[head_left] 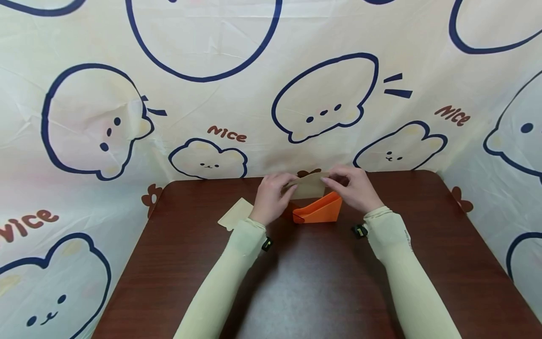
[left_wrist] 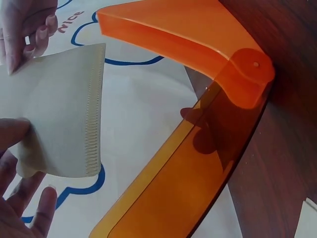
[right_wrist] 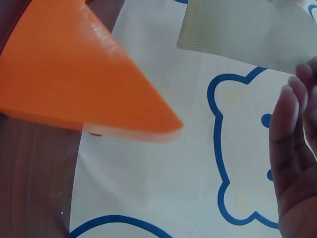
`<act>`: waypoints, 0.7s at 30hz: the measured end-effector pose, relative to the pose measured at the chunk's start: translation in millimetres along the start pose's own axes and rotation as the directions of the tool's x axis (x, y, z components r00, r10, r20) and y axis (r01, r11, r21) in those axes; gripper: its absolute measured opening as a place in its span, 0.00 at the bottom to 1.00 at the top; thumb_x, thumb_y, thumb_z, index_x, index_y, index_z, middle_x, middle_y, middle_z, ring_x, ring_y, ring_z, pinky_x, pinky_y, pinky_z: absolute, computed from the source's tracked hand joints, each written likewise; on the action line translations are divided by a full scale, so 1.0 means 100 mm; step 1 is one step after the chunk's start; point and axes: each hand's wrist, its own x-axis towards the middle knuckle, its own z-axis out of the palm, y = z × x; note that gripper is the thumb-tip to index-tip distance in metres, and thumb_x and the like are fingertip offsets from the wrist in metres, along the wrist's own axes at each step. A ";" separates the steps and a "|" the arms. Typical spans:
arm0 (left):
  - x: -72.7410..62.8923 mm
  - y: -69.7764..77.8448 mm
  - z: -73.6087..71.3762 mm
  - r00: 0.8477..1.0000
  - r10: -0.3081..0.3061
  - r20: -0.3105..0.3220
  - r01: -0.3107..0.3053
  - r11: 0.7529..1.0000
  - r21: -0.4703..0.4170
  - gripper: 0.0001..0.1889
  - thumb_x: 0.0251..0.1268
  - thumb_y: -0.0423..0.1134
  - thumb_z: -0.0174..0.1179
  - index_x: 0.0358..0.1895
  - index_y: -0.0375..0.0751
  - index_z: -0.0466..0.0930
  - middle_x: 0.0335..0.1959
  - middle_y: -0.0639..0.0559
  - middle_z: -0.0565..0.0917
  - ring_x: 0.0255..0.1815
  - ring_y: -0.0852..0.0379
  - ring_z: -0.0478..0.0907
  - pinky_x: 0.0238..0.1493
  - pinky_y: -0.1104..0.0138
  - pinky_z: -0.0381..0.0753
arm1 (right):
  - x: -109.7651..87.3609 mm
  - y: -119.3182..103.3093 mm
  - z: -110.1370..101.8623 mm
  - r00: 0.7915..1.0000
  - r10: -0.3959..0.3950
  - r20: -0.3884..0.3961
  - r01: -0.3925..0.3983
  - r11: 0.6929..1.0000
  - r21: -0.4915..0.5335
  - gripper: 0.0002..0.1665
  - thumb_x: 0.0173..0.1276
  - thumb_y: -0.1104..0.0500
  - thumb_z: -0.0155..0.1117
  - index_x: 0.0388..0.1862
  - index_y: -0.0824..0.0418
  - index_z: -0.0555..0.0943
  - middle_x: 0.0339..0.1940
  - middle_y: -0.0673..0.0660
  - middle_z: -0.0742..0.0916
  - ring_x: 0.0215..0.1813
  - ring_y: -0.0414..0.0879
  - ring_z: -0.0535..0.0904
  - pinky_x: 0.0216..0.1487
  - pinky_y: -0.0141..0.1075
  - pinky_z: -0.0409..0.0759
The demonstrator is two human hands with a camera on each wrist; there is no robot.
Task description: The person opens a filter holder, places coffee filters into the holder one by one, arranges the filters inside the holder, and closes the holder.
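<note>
A light-brown paper coffee filter (head_left: 309, 186) with a crimped edge is held up over the far part of the table. My left hand (head_left: 273, 195) pinches its left side, the thumb lying across the paper in the left wrist view. On the opposite side my right hand (head_left: 353, 188) pinches the upper right corner between thumb and fingers. Just below and nearer to me stands an orange wedge-shaped case (head_left: 323, 212). Its translucent amber lid (left_wrist: 163, 183) swings open on a round hinge in the left wrist view.
More pale coffee filters (head_left: 236, 214) lie flat on the table to the left of my left hand. The dark brown wooden table (head_left: 313, 282) ends at a cloth backdrop (head_left: 254, 108) printed with cartoon bears, which hangs behind and on both sides.
</note>
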 end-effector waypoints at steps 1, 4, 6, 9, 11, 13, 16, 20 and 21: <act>0.01 0.00 0.02 1.000 -0.001 0.006 0.001 1.000 0.002 0.10 0.70 0.37 0.68 0.52 0.44 0.88 0.49 0.49 0.90 0.52 0.49 0.83 0.64 0.52 0.77 | 0.00 0.01 -0.01 1.000 0.004 -0.002 -0.004 1.000 -0.003 0.08 0.74 0.54 0.69 0.45 0.56 0.90 0.40 0.55 0.89 0.37 0.50 0.79 0.39 0.35 0.82; 0.03 0.01 0.08 1.000 -0.010 0.018 0.010 1.000 0.007 0.10 0.71 0.38 0.68 0.52 0.45 0.88 0.49 0.49 0.90 0.52 0.50 0.83 0.63 0.52 0.78 | -0.01 0.05 -0.03 1.000 0.004 -0.017 -0.004 1.000 -0.015 0.08 0.74 0.54 0.69 0.46 0.55 0.90 0.41 0.54 0.88 0.38 0.50 0.79 0.39 0.33 0.82; 0.04 0.01 0.12 0.999 -0.023 0.024 0.023 1.000 0.002 0.10 0.71 0.38 0.68 0.52 0.46 0.88 0.49 0.50 0.90 0.51 0.50 0.83 0.63 0.53 0.78 | -0.01 0.07 -0.04 0.999 -0.014 -0.038 0.013 1.000 -0.027 0.08 0.73 0.56 0.70 0.46 0.56 0.90 0.41 0.54 0.87 0.39 0.49 0.79 0.39 0.30 0.81; 0.05 0.02 0.17 0.999 -0.038 0.035 0.038 0.999 0.001 0.10 0.71 0.38 0.67 0.52 0.46 0.87 0.48 0.50 0.90 0.50 0.51 0.82 0.62 0.53 0.78 | -0.01 0.09 -0.05 0.996 -0.054 -0.073 0.052 0.998 -0.038 0.06 0.71 0.59 0.72 0.45 0.58 0.90 0.42 0.54 0.84 0.39 0.48 0.79 0.39 0.27 0.80; 0.05 0.03 0.19 0.998 -0.048 0.046 0.048 0.999 0.002 0.10 0.71 0.38 0.67 0.52 0.46 0.87 0.47 0.50 0.90 0.48 0.51 0.82 0.61 0.53 0.78 | -0.01 0.10 -0.06 0.993 -0.074 -0.087 0.070 0.997 -0.045 0.06 0.70 0.61 0.72 0.45 0.59 0.90 0.42 0.55 0.83 0.40 0.48 0.79 0.40 0.26 0.79; 0.05 0.04 0.22 0.997 -0.049 0.057 0.049 0.999 0.002 0.10 0.71 0.38 0.67 0.52 0.46 0.87 0.46 0.49 0.90 0.48 0.51 0.82 0.60 0.54 0.78 | -0.01 0.11 -0.06 0.993 -0.073 -0.089 0.069 0.997 -0.046 0.07 0.70 0.61 0.72 0.45 0.59 0.90 0.42 0.54 0.84 0.40 0.47 0.79 0.40 0.25 0.79; 0.05 0.03 0.26 0.997 -0.047 0.068 0.047 0.999 0.003 0.10 0.71 0.39 0.67 0.52 0.46 0.87 0.46 0.50 0.90 0.47 0.51 0.81 0.59 0.54 0.78 | -0.03 0.13 -0.07 0.996 -0.056 -0.072 0.053 0.998 -0.044 0.08 0.70 0.61 0.72 0.48 0.57 0.89 0.43 0.54 0.86 0.39 0.48 0.80 0.41 0.25 0.80; 0.06 0.02 0.31 0.996 -0.041 0.075 0.041 0.999 0.007 0.10 0.71 0.39 0.67 0.52 0.47 0.87 0.46 0.51 0.91 0.47 0.51 0.82 0.59 0.54 0.78 | -0.03 0.16 -0.07 0.997 -0.044 -0.056 0.042 0.998 -0.037 0.11 0.71 0.61 0.72 0.50 0.56 0.89 0.44 0.55 0.88 0.40 0.48 0.82 0.41 0.24 0.80; 0.06 0.01 0.32 0.996 -0.041 0.078 0.041 0.999 0.009 0.10 0.71 0.39 0.67 0.52 0.47 0.87 0.46 0.51 0.91 0.47 0.51 0.82 0.60 0.54 0.78 | -0.03 0.17 -0.07 0.997 -0.046 -0.057 0.044 0.998 -0.036 0.11 0.70 0.62 0.72 0.50 0.56 0.89 0.44 0.55 0.88 0.40 0.48 0.82 0.41 0.24 0.80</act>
